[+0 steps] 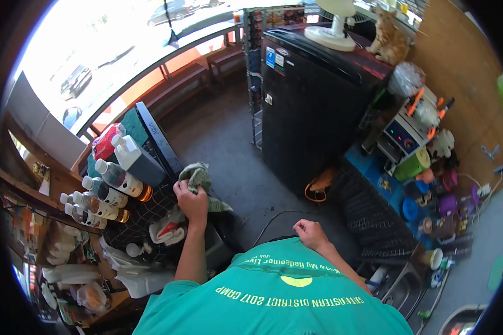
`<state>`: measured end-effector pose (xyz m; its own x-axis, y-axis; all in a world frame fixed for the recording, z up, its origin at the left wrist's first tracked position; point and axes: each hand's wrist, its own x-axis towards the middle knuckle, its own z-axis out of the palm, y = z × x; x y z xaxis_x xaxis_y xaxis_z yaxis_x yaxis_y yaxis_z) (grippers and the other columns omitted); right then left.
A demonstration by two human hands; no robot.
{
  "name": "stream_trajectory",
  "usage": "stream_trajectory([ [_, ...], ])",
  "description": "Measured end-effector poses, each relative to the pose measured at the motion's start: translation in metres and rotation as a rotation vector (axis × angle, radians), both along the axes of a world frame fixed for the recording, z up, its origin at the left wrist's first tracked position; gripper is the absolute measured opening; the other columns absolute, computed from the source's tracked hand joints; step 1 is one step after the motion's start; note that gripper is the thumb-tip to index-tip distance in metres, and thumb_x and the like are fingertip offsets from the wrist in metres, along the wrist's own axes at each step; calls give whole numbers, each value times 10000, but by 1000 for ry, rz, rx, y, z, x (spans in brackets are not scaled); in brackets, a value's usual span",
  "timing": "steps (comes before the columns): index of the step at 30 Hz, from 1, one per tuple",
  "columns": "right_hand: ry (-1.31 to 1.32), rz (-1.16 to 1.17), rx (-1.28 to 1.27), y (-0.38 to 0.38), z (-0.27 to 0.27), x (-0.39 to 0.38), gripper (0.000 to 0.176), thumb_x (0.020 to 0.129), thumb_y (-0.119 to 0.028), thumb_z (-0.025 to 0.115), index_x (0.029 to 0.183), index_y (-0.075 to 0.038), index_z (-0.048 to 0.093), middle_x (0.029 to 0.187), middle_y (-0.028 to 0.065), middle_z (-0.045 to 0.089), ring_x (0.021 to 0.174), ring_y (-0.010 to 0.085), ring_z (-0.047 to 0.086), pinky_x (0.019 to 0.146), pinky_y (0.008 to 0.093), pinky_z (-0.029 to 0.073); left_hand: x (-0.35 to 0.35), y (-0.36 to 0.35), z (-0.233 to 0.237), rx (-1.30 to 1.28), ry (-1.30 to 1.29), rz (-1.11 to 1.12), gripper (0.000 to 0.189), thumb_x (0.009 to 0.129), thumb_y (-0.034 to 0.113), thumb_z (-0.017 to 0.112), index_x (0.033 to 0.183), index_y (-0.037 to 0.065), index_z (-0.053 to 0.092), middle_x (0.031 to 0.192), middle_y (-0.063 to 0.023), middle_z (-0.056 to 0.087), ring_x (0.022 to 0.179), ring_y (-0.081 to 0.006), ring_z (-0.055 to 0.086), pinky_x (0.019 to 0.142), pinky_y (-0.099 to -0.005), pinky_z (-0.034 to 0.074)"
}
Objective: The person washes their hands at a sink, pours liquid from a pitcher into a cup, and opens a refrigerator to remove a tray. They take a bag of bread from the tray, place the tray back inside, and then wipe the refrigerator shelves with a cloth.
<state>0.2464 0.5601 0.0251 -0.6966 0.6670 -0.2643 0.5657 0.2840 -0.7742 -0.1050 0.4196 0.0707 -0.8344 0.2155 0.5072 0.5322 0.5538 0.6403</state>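
My left hand (191, 198) is closed on a grey-green cloth (197, 177), whose striped lower end hangs to the right. It is beside the corner of a wire-mesh rack (142, 215), right of several bottles with white caps (129, 183) and a white jug of dark liquid (137, 159). My right hand (312, 233) is near the front of my green shirt (274, 285), fingers curled in; whether it holds anything is too small to make out.
A black fridge (318, 89) stands ahead, with a white fan base (330, 38) and an orange cat (390, 39) on top. At right are a blue-topped counter (369, 176) and a sink (402, 287). A cable (274, 220) crosses the grey floor.
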Motion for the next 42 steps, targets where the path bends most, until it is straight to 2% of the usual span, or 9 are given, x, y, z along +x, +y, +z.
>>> stream_trajectory([
  [6, 120, 61, 31, 87, -16, -37, 189, 899, -199, 675, 905, -14, 713, 676, 99, 686, 595, 172, 647, 573, 327, 492, -1, 8, 0, -26, 42, 128, 308, 774, 96, 658, 1061, -3, 606, 1315, -263, 499, 1075, -462, 599, 903, -495, 501],
  [8, 140, 100, 46, 121, -19, -53, 183, 897, -186, 701, 881, -5, 718, 625, 63, 652, 541, 86, 571, 523, 289, 455, -2, 16, 2, -22, 45, 187, 303, 766, 82, 668, 1052, 3, 608, 1315, -263, 493, 1062, -447, 607, 909, -484, 503],
  [12, 78, 246, 159, 186, -1, -97, 196, 879, -205, 717, 869, -9, 717, 596, 67, 636, 529, 106, 588, 520, 293, 461, 2, 32, 9, -6, 64, 292, 273, 758, 65, 681, 1012, 0, 604, 1428, -288, 428, 1009, -417, 632, 919, -467, 502],
  [17, 69, 476, 147, 232, 3, -168, 204, 866, -242, 703, 930, -49, 718, 652, 118, 658, 577, 206, 643, 569, 362, 499, -3, 40, 6, -13, 38, 334, 230, 720, 49, 649, 945, 4, 632, 1310, -369, 533, 1175, -489, 569, 952, -480, 498],
  [28, 158, 799, 13, 259, 36, -379, 212, 881, -248, 692, 969, -56, 707, 601, 60, 587, 538, 145, 557, 530, 332, 452, -16, 61, 2, 38, -28, 403, 229, 660, 45, 634, 882, -2, 654, 1387, -361, 480, 1092, -477, 621, 907, -440, 517],
  [30, 182, 825, -20, 260, 29, -410, 184, 889, -219, 704, 946, -44, 702, 561, 9, 510, 504, 76, 452, 486, 289, 393, -20, 60, 0, 15, -30, 403, 228, 643, 38, 632, 868, 3, 655, 1390, -358, 482, 1098, -467, 627, 892, -434, 526],
  [36, 165, 1064, -67, 242, 43, -504, 152, 879, -174, 688, 953, -42, 693, 604, 60, 594, 525, 123, 531, 511, 318, 439, -24, 72, 9, 145, -133, 484, 160, 671, 30, 663, 820, -25, 659, 1380, -369, 493, 1139, -423, 640, 929, -396, 511],
  [39, 173, 1134, -54, 210, 66, -543, 172, 885, -199, 673, 979, -56, 679, 640, 88, 628, 575, 224, 599, 594, 380, 489, -24, 75, 16, 217, -220, 524, 198, 651, 10, 645, 840, -22, 696, 1339, -295, 573, 1211, -338, 608, 1021, -383, 441],
  [42, 315, 1252, -61, 173, 91, -567, 181, 869, -177, 669, 1008, -60, 662, 749, 87, 654, 736, 244, 637, 677, 397, 502, -25, 80, 20, 351, -252, 590, 209, 649, 50, 717, 839, -32, 694, 1333, -332, 561, 1157, -350, 641, 975, -370, 474],
])
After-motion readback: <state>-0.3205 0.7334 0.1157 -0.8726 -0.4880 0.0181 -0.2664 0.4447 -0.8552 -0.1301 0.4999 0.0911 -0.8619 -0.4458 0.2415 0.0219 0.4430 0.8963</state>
